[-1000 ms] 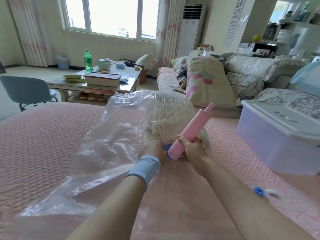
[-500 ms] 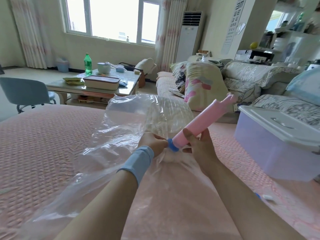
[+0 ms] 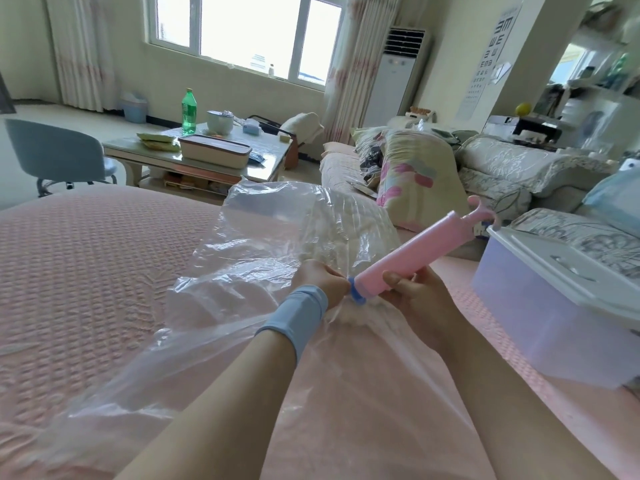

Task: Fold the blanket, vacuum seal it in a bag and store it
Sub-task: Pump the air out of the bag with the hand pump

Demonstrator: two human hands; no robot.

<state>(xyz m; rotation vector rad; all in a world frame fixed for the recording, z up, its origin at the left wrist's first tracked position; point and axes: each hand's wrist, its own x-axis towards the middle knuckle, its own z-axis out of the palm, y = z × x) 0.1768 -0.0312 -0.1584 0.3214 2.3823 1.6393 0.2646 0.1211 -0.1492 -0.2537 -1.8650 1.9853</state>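
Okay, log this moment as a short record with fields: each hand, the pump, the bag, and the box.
left hand: pinches the bag beside the blue valve
right hand: grips the pink pump near its lower end
pump: tilted, lower tip at the valve, handle pointing up and to the right
bag: lies on the bed, loose and crinkled, with the blanket inside
box: on the bed to the right, white lid on top
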